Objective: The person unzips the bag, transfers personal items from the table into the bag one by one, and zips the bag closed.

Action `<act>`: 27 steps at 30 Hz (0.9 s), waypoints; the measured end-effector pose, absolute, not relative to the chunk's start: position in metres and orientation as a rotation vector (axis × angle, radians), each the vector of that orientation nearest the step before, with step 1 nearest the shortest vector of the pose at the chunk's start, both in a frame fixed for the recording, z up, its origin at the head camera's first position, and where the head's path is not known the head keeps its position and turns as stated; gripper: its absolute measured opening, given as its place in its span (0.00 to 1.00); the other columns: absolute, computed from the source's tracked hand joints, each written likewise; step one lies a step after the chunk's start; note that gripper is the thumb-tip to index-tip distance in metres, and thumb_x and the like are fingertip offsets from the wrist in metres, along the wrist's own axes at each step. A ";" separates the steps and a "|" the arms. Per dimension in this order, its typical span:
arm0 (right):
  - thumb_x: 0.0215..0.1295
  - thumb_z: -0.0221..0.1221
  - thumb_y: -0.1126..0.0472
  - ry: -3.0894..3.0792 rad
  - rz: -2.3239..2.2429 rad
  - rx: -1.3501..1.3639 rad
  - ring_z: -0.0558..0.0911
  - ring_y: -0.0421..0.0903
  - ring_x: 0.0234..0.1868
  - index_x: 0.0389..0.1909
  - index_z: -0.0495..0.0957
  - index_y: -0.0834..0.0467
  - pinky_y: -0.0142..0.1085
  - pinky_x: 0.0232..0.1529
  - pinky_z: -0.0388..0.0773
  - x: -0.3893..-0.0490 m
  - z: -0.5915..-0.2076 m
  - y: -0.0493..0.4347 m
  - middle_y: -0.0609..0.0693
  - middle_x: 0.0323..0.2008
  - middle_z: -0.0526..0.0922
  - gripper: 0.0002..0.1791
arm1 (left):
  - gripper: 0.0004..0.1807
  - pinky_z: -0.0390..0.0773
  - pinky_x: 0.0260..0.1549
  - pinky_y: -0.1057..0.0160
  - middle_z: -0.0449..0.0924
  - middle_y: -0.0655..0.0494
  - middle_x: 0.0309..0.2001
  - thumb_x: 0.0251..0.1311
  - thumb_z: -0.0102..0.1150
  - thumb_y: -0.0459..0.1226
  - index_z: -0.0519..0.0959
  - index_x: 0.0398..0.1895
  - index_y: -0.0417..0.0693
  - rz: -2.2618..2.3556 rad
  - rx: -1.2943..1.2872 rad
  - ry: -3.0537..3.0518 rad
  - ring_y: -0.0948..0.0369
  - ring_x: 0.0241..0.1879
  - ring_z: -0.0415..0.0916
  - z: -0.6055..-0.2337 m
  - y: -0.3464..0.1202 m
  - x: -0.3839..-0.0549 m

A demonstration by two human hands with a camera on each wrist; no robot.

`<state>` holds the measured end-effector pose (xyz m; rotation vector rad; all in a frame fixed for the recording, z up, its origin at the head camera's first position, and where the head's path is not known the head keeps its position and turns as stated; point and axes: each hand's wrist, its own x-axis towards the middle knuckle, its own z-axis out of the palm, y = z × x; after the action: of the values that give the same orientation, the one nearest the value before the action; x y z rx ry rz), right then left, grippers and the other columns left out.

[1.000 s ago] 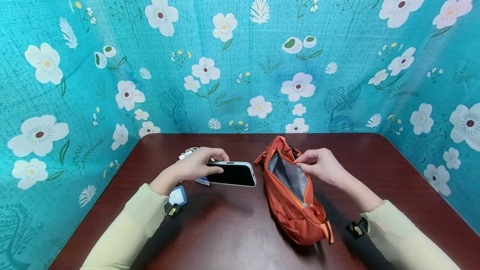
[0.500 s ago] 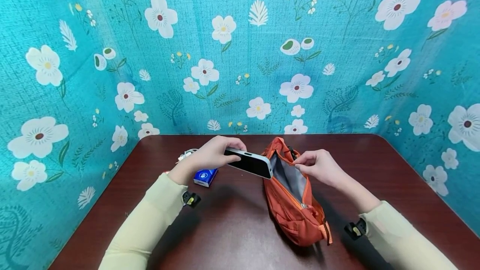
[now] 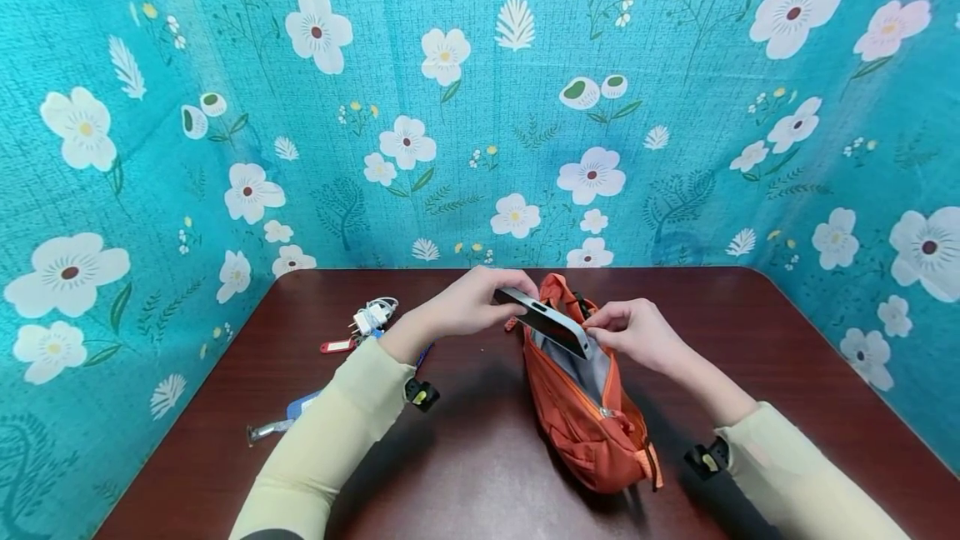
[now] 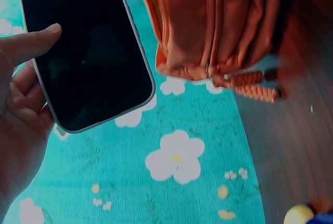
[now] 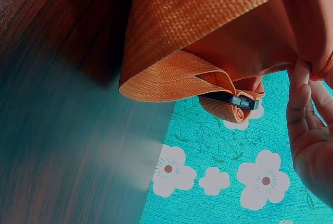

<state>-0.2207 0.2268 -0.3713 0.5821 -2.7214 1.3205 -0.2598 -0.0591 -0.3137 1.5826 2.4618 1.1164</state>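
Observation:
My left hand (image 3: 472,302) grips a smartphone (image 3: 551,325) by one end, thumb across its dark screen. The phone's other end tilts down over the unzipped mouth of an orange fabric bag (image 3: 581,440), overlapping the grey lining in the head view. In the left wrist view the thumb lies on the glass and the fingers are behind the phone. My right hand (image 3: 637,332) pinches the right edge of the bag's opening and holds it apart. From the right wrist, a wide orange strap (image 5: 182,21) and a black buckle (image 5: 237,100) show beside that hand (image 5: 312,135).
On the left of the dark wooden table (image 3: 480,465) lie a white charger with cable (image 3: 370,319), a red tag (image 3: 337,346), and a blue-and-white item (image 3: 300,404) beside a shiny narrow piece (image 3: 267,430). The left sleeve partly covers this group. A floral curtain (image 3: 450,148) stands behind.
My left hand has carried the phone rightward to the bag's mouth, tilting its free end downward. The charger and red tag have come into clearer view. My right hand stays on the bag's edge.

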 end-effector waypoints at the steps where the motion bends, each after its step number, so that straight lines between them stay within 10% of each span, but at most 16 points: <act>1: 0.59 0.65 0.68 -2.718 1.322 0.582 0.78 0.48 0.22 0.36 0.86 0.60 0.33 0.17 0.68 -0.221 -0.371 0.227 0.49 0.28 0.84 0.05 | 0.09 0.74 0.27 0.66 0.79 0.64 0.38 0.62 0.61 0.29 0.80 0.43 0.49 1.111 1.584 2.449 0.65 0.30 0.72 -0.314 -0.055 -0.259; 27: 0.60 0.65 0.66 -2.707 1.324 0.590 0.78 0.45 0.23 0.36 0.87 0.59 0.34 0.18 0.68 -0.218 -0.370 0.228 0.49 0.29 0.83 0.05 | 0.09 0.76 0.37 0.68 0.81 0.60 0.40 0.60 0.64 0.29 0.81 0.42 0.47 1.091 1.580 2.332 0.65 0.36 0.73 -0.340 -0.027 -0.258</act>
<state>-0.2185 0.2284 -0.3700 0.5901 -2.7073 1.3241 -0.2583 -0.0266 -0.3399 1.5798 2.3319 1.0907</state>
